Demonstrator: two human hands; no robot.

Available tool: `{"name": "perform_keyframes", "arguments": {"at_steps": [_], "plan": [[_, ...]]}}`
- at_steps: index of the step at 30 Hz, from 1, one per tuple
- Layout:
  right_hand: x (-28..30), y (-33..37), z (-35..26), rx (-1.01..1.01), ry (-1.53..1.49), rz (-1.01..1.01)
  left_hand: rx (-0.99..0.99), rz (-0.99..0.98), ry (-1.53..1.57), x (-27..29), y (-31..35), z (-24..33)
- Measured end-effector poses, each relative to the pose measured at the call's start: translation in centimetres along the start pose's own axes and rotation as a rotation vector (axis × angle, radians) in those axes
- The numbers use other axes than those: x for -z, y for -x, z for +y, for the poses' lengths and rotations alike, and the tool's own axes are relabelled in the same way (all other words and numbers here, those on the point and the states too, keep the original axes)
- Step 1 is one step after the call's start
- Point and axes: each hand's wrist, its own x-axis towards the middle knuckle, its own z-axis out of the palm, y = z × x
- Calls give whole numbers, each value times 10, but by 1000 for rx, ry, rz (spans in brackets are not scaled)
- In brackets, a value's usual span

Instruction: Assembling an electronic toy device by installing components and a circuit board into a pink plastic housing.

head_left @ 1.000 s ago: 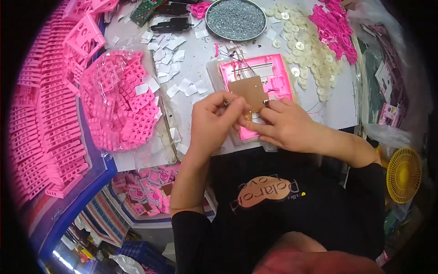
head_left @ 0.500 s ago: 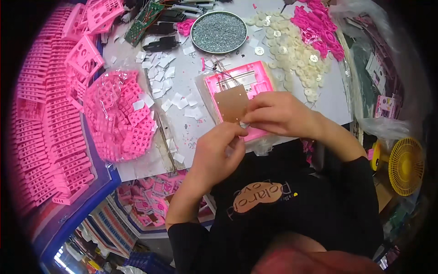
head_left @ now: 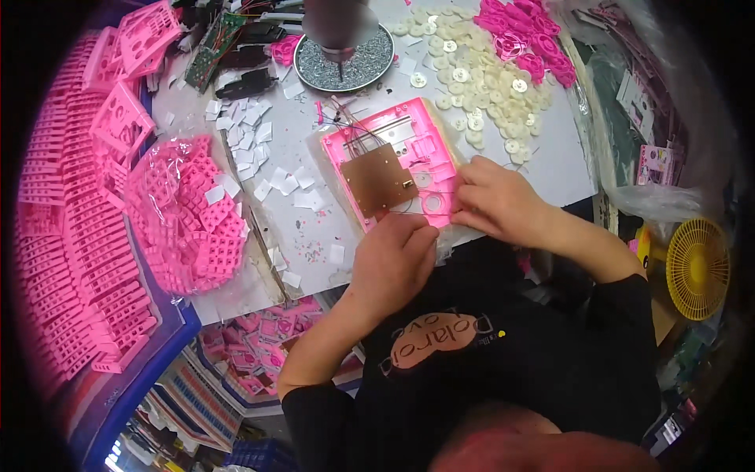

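A pink plastic housing lies open-side up in front of me. Over its left part rests a brown circuit board, with thin wires spreading from its far side. My left hand is at the near edge of the housing, its fingers closed by the board's near edge; whatever they pinch is hidden. My right hand is closed at the housing's right edge. A thin wire seems to run from the board across the housing to its fingertips. A round ring-shaped recess shows in the housing between the hands.
A dark hanging tool, probably an electric screwdriver, overlaps a round dish of small screws. Pale discs and magenta parts lie far right. White paper squares, a bag of pink parts and stacked pink frames occupy the left.
The right hand has moved right, off the board, and the housing's near right part is uncovered. The board looks turned slightly. A dark hanging tool has come into view over the screw dish.
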Motion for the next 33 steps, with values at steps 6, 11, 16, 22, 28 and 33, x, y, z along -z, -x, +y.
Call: {"name": "perform_keyframes", "arguments": {"at_steps": [6,11,16,22,28,33], "plan": [[-2,-11,29,382,46,-54,1,-49,-123,-7,4,-7],[-32,7,33,243,-226,161,-119,-112,-159,-4,2,-12],[-47,15,30,162,-193,329,-131,-143,-152,-2,5,-14],[-37,28,24,136,-33,332,-161,-200,-190,-2,-1,-11],[-36,45,-1,77,288,248,-220,-210,-299,-8,1,-9],[-27,49,-10,74,493,88,-315,-227,-433,-14,3,-8]]}}
